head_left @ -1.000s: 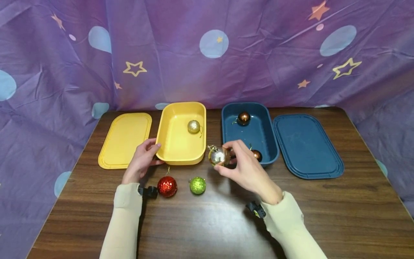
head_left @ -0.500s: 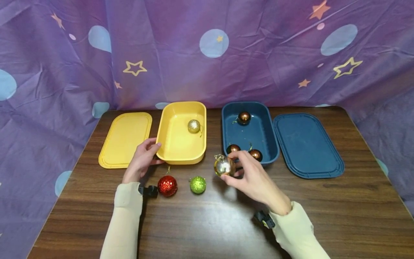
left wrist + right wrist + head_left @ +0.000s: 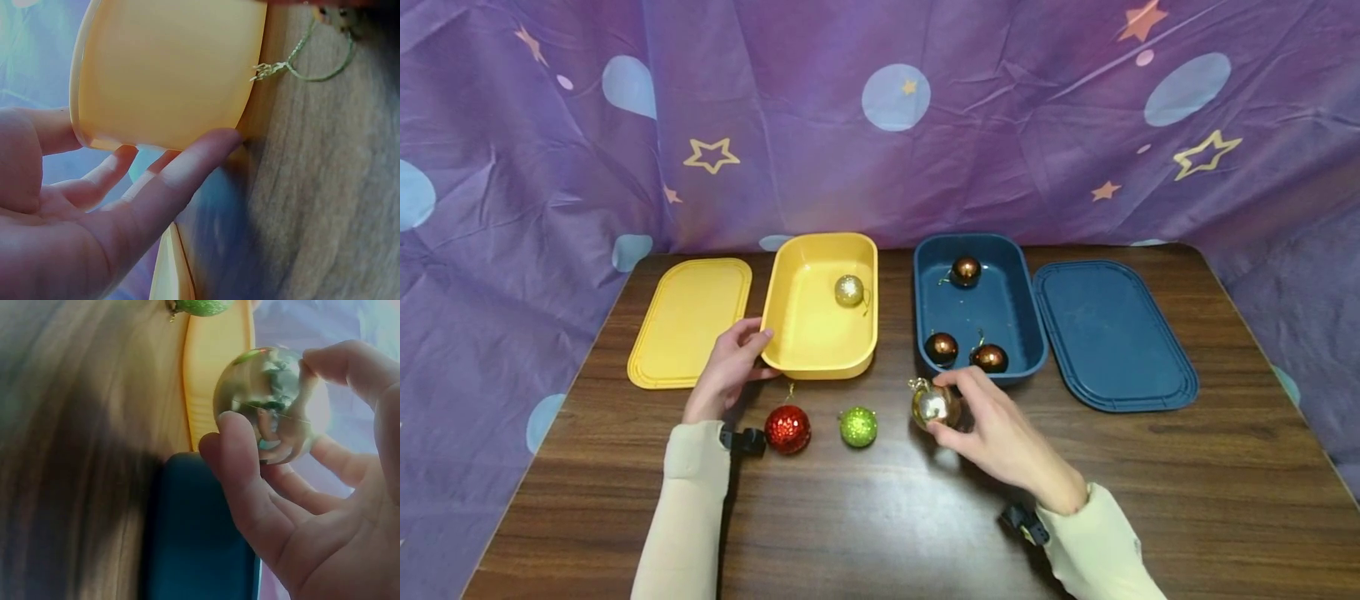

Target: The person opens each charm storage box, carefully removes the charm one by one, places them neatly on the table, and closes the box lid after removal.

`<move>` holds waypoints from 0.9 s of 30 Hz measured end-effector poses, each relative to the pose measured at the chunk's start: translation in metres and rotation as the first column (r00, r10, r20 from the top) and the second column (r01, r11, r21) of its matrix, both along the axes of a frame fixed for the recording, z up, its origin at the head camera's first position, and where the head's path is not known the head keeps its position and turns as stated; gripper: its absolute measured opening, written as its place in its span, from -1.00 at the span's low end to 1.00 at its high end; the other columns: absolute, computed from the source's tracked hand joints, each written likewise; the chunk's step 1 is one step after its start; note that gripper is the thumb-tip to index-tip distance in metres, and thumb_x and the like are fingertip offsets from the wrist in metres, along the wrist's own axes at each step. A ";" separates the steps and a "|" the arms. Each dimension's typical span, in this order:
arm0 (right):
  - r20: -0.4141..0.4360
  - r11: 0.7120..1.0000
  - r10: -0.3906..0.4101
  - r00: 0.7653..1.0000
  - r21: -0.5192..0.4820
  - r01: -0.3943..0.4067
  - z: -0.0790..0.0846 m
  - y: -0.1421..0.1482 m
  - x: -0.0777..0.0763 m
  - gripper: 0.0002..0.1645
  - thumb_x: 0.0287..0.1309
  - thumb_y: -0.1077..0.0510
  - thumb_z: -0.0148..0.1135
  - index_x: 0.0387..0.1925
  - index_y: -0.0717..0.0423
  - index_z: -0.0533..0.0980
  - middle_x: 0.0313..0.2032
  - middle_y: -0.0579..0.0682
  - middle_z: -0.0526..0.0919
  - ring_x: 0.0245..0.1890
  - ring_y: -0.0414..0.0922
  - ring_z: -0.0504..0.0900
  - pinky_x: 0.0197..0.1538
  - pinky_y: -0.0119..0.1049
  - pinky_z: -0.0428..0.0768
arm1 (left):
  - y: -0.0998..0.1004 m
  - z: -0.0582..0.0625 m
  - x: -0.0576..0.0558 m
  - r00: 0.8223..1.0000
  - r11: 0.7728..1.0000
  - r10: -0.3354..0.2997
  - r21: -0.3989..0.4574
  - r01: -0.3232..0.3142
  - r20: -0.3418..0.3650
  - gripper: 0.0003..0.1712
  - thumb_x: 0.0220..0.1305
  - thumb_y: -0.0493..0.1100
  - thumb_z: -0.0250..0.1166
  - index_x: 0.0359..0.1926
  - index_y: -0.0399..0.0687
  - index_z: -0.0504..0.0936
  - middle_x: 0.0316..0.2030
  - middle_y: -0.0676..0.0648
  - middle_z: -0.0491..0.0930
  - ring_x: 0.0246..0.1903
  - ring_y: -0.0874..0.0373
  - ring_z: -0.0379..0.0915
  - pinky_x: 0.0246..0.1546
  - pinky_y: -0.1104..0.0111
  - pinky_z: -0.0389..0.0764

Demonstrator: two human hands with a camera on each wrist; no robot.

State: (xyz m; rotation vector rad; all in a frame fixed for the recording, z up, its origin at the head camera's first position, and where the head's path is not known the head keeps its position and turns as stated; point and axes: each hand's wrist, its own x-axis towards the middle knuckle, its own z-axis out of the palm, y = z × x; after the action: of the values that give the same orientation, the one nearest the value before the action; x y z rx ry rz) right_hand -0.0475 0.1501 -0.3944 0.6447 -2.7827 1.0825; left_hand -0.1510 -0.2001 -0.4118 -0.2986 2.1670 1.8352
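Observation:
My right hand (image 3: 1000,429) holds a shiny gold Christmas bauble (image 3: 934,406) between thumb and fingertips, just in front of the blue container (image 3: 1036,333). In the right wrist view this bauble (image 3: 269,403) is smooth and mirror-like. My left hand (image 3: 730,367) grips the front left corner of the yellow container (image 3: 820,371), one fingertip at its rim. From the left wrist, other fingers (image 3: 194,165) lie against the outer wall. A small glittery gold bauble (image 3: 849,290) sits inside the yellow container. Three brown baubles (image 3: 966,272) lie in the blue one.
A red bauble (image 3: 787,429) and a green bauble (image 3: 858,427) lie on the wooden table (image 3: 850,533) in front of the yellow container. The yellow lid (image 3: 688,321) lies flat at left, the blue lid (image 3: 1112,333) at right. Purple cloth (image 3: 812,167) hangs behind.
My right hand has drawn the gold bauble back toward me and to the right, uncovering the brown baubles at the blue container's near end. My left hand stays in place.

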 end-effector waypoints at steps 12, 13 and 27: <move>0.087 0.997 -0.022 0.996 0.077 0.015 -0.005 0.000 0.006 -0.43 -0.04 -0.01 0.44 0.03 -0.02 0.47 -0.03 -0.03 0.54 -0.11 -0.12 0.57 -0.06 -0.14 0.62 | 0.000 0.000 0.000 1.000 1.000 0.006 -0.006 -0.006 0.004 -0.46 0.49 -0.12 -0.03 0.40 -0.20 0.19 0.21 -0.36 0.36 -0.05 0.02 0.50 -0.28 0.35 0.71; 0.098 0.997 -0.020 0.995 0.077 0.012 -0.005 -0.001 0.007 -0.41 -0.07 0.00 0.47 0.03 -0.01 0.47 -0.03 -0.02 0.54 -0.11 -0.11 0.57 -0.05 -0.13 0.62 | 0.000 0.000 0.000 1.000 1.000 0.007 -0.005 -0.007 0.004 -0.46 0.49 -0.12 -0.03 0.40 -0.19 0.19 0.20 -0.35 0.36 -0.06 0.02 0.50 -0.28 0.35 0.71; 0.177 0.993 -0.012 0.984 0.118 -0.009 -0.010 -0.002 0.009 -0.34 -0.14 0.10 0.47 0.07 0.07 0.45 -0.06 0.05 0.52 -0.15 -0.09 0.56 -0.10 -0.14 0.63 | 0.001 0.002 0.001 1.000 1.000 0.006 0.002 -0.006 0.009 -0.45 0.49 -0.12 -0.02 0.41 -0.20 0.17 0.24 -0.36 0.35 0.03 -0.07 0.47 -0.26 0.34 0.72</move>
State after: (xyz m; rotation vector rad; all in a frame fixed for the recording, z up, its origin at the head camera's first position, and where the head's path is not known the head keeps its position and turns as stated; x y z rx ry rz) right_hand -0.0386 0.1478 -0.4048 0.5844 -3.0180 1.0280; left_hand -0.1496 -0.1987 -0.4099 -0.3122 2.1602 1.8356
